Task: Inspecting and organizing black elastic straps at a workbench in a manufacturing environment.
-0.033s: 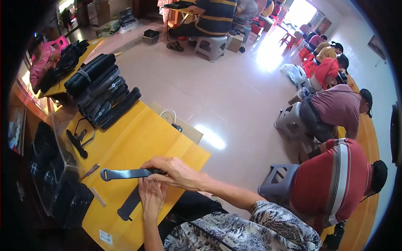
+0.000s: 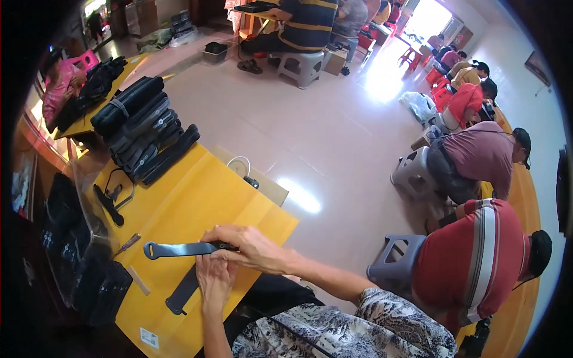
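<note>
Black slotted strap sits in the closed right hand; left hand overlies a grey strap, grip unclear.

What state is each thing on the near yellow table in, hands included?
Right hand: closed on upper strap
Left hand: over lower strap, grip unclear
Upper strap: held, slotted end free
Lower strap: lying flat, partly covered
Pale strip: lying flat
Slim tool: lying down
Dark bundles: stacked, top one banded
</note>
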Demonstrator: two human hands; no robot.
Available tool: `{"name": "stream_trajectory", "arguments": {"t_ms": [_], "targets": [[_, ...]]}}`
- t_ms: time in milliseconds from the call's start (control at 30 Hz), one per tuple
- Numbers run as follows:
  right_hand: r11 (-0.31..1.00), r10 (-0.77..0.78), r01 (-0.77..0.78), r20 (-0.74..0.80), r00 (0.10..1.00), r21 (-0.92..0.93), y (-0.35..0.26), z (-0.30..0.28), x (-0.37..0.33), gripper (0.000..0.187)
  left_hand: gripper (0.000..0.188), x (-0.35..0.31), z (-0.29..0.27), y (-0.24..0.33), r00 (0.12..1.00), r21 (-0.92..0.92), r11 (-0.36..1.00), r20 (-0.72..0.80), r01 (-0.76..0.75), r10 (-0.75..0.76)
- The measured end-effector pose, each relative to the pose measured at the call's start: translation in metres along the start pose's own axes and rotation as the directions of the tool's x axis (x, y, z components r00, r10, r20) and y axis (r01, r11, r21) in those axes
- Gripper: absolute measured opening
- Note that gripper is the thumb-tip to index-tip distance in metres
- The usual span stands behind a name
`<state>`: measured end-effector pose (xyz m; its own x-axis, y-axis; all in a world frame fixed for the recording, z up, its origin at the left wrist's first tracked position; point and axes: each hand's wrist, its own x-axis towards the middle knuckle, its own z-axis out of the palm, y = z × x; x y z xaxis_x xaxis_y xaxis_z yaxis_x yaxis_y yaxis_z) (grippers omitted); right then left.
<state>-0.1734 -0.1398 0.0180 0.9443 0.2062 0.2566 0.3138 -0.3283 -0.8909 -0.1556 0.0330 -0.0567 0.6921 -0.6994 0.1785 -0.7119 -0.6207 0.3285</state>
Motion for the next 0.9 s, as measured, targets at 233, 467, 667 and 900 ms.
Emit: {"name": "stream_trajectory", "arguments": {"t_ms": [233,467,667,900], "targets": [[0.999,0.043,-0.044,0.011,0.999,0.027,-0.003,-0.016,-0.027,0.033,0.050,0.011,-0.015,0.012,0.998,-0.025,0.999,0.042,0.038,-0.036],[0.992,0.122,-0.120,-0.052,0.991,0.041,-0.008,-0.028,-0.054,0.034,0.059,0.011,-0.031,0.015,0.968,-0.672,0.732,-0.093,0.111,-0.233],[0.992,0.123,-0.122,-0.023,0.992,0.015,-0.014,-0.028,-0.064,0.033,0.075,-0.020,-0.059,0.038,0.934,-0.999,0.030,-0.050,-0.042,-0.354],[0.978,0.171,-0.159,0.085,0.982,-0.135,-0.038,-0.025,-0.064,0.032,0.080,-0.027,-0.069,0.046,0.812,-0.998,0.045,-0.055,-0.036,-0.581]]}}
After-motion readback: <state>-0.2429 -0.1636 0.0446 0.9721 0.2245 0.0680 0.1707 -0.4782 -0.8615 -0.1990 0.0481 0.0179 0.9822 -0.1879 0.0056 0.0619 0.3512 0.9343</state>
